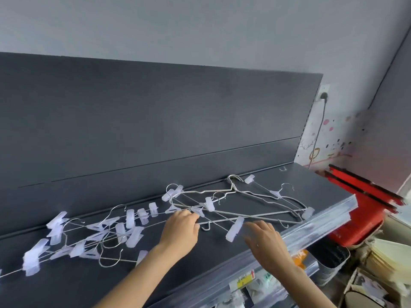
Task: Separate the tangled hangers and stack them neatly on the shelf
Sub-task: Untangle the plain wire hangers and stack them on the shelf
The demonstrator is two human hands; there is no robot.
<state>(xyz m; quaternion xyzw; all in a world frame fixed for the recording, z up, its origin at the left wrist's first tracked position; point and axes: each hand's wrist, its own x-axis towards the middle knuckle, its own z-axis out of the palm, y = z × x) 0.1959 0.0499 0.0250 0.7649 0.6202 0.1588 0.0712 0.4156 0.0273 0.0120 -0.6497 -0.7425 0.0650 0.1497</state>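
Item 1: shelf point(289, 178), dark, with a clear price rail point(333, 216) along its front edge. It carries all the stock below.

Item 2: tangled heap point(89, 236) of wire hangers with pale plastic clips, at 8 o'clock from my view centre. Hooks and bars are crossed through one another. Not yet sorted.

Item 3: looser group point(255, 201) at 4 o'clock, mixing plain wire hangers and clip hangers. They overlap but lie flatter, near the back panel point(155, 118).

Item 4: clip hanger point(153, 210), its bar running between the two lots.

Item 5: left hand point(180, 230), fingers curled round that bar where it meets the looser group. I read this as a grip.

Item 6: right hand point(264, 238), at 3 o'clock of the left and blurred. Its fingers are spread and apart, holding nothing, just beside a large clip point(234, 227).

Item 7: red case point(360, 218), beyond the shelf end at 3 o'clock.

Hazards, as I judge them:
- Pulling the gripped bar sideways may drag the whole heap, since hooks look caught on neighbouring bars.
- A hard tug could snap a clip shut on another wire and tighten the knot.
- Hangers nearest the rail could slide over the edge toward the goods below.
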